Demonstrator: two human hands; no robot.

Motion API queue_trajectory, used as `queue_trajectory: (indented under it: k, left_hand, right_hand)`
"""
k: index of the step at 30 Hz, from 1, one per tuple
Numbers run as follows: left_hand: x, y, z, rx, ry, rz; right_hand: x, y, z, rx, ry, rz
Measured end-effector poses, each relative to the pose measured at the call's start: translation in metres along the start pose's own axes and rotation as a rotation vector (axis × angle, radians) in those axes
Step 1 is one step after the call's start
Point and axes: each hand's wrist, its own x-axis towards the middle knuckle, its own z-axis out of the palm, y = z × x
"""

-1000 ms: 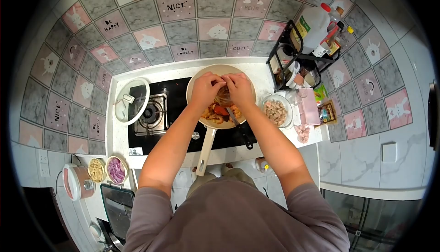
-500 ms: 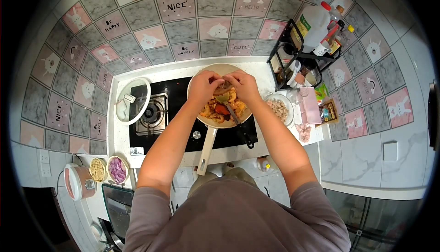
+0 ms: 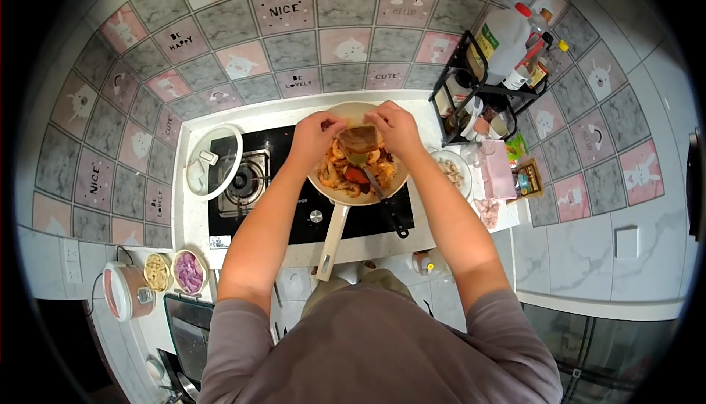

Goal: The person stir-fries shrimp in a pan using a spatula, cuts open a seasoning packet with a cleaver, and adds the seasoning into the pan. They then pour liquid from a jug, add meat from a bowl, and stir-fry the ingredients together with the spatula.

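Observation:
Above the frying pan [image 3: 350, 111], my left hand [image 3: 316, 137] pinches one upper side of a small see-through packet with brown contents [image 3: 359, 141]. The opposite side of it is between the fingers of my right hand [image 3: 396, 129]. The packet hangs spread between both hands, its lower end tipped toward orange-brown pieces of food [image 3: 332, 177] in the pan. A spatula with a black handle [image 3: 393, 213] and a reddish head rests in the pan. The pan's long beige handle [image 3: 334, 242] points toward my body.
Left of the pan are a bare gas burner [image 3: 243, 182] and a glass lid [image 3: 195, 176]. To the right stand a bowl of pale pieces [image 3: 454, 172], a pink box [image 3: 498, 170] and a black rack [image 3: 437, 113] of bottles. Bowls of purple slices [image 3: 189, 272] and yellowish pieces [image 3: 156, 272] sit lower left.
My hands have moved apart, the left one to the left and the right one slightly right. The packet between them now shows spread out, where it was bunched and mostly covered by fingers.

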Motion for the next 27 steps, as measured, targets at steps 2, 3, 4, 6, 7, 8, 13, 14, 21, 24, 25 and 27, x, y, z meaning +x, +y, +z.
queue_trajectory:
  k: [2, 3, 4, 6, 7, 8, 13, 14, 21, 24, 25, 27]
  left_hand:
    - [0.004, 0.0, -0.009, 0.032, -0.047, -0.084]
    - [0.006, 0.001, -0.011, 0.034, -0.096, -0.139]
    - [0.005, 0.001, -0.011, 0.033, -0.094, -0.137]
    - [0.0, -0.001, -0.011, -0.054, -0.086, -0.069]
    - [-0.002, -0.007, -0.011, -0.053, -0.086, -0.069]
    - [-0.004, -0.015, -0.009, -0.041, -0.083, -0.08]
    - [-0.002, -0.01, 0.008, -0.049, -0.071, 0.037]
    - [-0.002, -0.01, 0.011, -0.05, -0.073, 0.036]
    - [-0.005, -0.007, 0.008, -0.024, -0.039, 0.033]
    - [-0.002, -0.007, 0.007, -0.133, -0.103, -0.066]
    - [-0.001, -0.008, 0.005, -0.24, -0.134, -0.165]
    - [-0.002, -0.008, 0.006, -0.276, -0.145, -0.15]
  right_hand:
    - [0.002, 0.001, -0.004, -0.017, -0.023, 0.016]
    - [0.0, 0.0, -0.004, -0.007, -0.007, 0.035]
    - [0.0, -0.002, -0.005, 0.001, 0.01, 0.05]
    - [0.001, -0.007, -0.009, 0.08, -0.023, 0.105]
    - [0.001, -0.009, -0.011, 0.159, -0.054, 0.165]
    - [0.001, -0.007, -0.01, 0.159, -0.053, 0.164]
    - [-0.002, -0.002, 0.008, 0.032, -0.047, 0.01]
    - [-0.002, -0.003, 0.007, 0.032, -0.046, 0.012]
    - [0.002, -0.004, -0.006, -0.076, -0.042, 0.027]
    - [0.003, -0.006, -0.003, -0.038, -0.06, -0.009]
    - [0.005, -0.004, -0.004, -0.065, -0.026, -0.003]
    - [0.005, -0.01, -0.005, -0.093, 0.008, 0.004]
